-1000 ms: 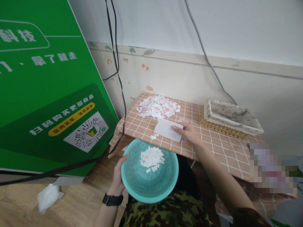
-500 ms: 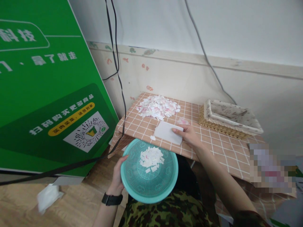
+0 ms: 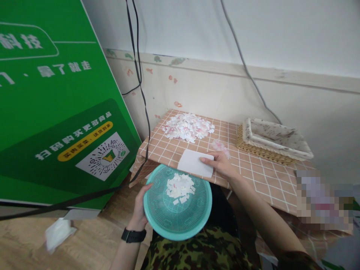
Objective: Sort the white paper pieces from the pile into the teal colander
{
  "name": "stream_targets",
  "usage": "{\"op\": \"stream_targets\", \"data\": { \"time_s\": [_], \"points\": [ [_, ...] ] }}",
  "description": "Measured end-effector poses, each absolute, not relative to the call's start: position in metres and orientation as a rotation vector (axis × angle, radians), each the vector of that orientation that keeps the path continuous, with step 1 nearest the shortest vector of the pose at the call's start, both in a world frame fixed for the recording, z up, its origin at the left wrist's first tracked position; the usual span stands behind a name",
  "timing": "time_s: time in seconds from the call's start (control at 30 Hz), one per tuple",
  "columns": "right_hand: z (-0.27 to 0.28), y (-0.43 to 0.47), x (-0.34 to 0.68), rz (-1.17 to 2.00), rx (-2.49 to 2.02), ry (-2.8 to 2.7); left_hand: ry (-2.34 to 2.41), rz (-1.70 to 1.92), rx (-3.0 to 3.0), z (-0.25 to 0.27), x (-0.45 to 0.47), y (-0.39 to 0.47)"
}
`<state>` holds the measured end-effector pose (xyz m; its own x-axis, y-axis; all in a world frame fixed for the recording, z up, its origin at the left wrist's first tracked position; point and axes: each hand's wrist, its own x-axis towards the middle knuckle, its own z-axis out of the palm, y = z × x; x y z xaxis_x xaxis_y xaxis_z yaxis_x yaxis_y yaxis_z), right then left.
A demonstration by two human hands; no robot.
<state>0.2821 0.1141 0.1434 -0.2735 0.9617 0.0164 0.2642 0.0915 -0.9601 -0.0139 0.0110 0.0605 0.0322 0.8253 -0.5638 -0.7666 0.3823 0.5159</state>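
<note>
My left hand [image 3: 140, 208] grips the left rim of a round turquoise plastic colander [image 3: 194, 221], held just below the table's front edge. Small white paper scraps [image 3: 180, 187] lie in the middle of its bottom. Between thumb and fingers, my right hand [image 3: 222, 164] pinches a flat white card [image 3: 194, 163], which lies low over the table near the front edge. Behind the card a big heap of white and pinkish paper scraps [image 3: 188, 127] rests on the tabletop. A small pinkish clump of scraps [image 3: 221, 147] sits just beyond my right fingers.
A brown checked cloth covers the table [image 3: 253, 176]. At its back right stands a wicker basket [image 3: 270, 150] with a patterned lining. Black cables [image 3: 143, 101] hang at the left before a green sign panel [image 3: 56, 93]. A white plastic bag [image 3: 59, 232] lies on the wooden floor.
My right hand has drawn the card toward the table's front edge and slightly left. The loose scraps beside the card no longer show. My left hand and the colander have hardly moved.
</note>
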Motion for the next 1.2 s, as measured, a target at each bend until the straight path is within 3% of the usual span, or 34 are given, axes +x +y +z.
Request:
{"op": "stream_targets", "data": {
  "time_s": [0.27,0.63,1.03,1.2],
  "points": [
    [0.132,0.143,0.313,0.895,-1.301,-1.376,0.935,1.259,0.075,0.064,-0.011,0.009],
    [0.129,0.146,0.295,0.958,-1.300,-1.380,0.936,1.233,0.068,0.062,-0.013,0.010],
    [0.149,0.115,0.270,1.351,-1.181,-1.732,0.945,1.200,0.030,0.063,-0.011,0.011],
    [0.160,0.140,0.298,0.969,-1.249,-1.578,0.952,1.252,0.061,0.062,-0.009,0.008]
  ]
}}
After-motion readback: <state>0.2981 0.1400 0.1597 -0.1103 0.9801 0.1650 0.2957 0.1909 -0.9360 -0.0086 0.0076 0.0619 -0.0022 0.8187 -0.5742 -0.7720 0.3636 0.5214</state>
